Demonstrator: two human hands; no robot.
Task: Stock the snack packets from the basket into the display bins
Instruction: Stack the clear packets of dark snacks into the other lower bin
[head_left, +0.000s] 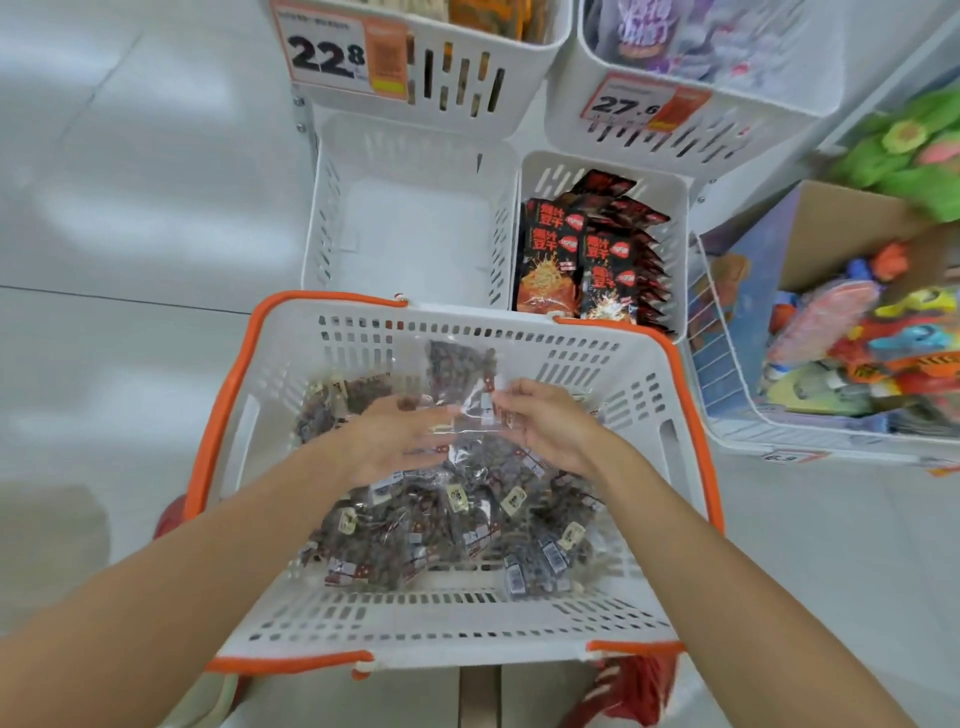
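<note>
A white basket with an orange rim (691, 415) sits in front of me, holding several clear packets of dark brown snacks (441, 525). Both my hands are inside it. My right hand (550, 426) pinches the top of one clear snack packet (460, 374) that stands up from the pile. My left hand (400, 441) is blurred, with its fingers stretched out flat against the same packet's lower left side. Just beyond the basket is an empty white display bin (332, 228). To its right, a second white bin (680, 218) holds black and red snack packets (550, 260).
Two higher white bins carry price tags, 22.8 (332, 54) on the left and 27.6 (639, 106) on the right, and hold other packets. At the right stands a wire-sided bin (727, 415) of colourful toys and a cardboard box. A pale tiled floor lies to the left.
</note>
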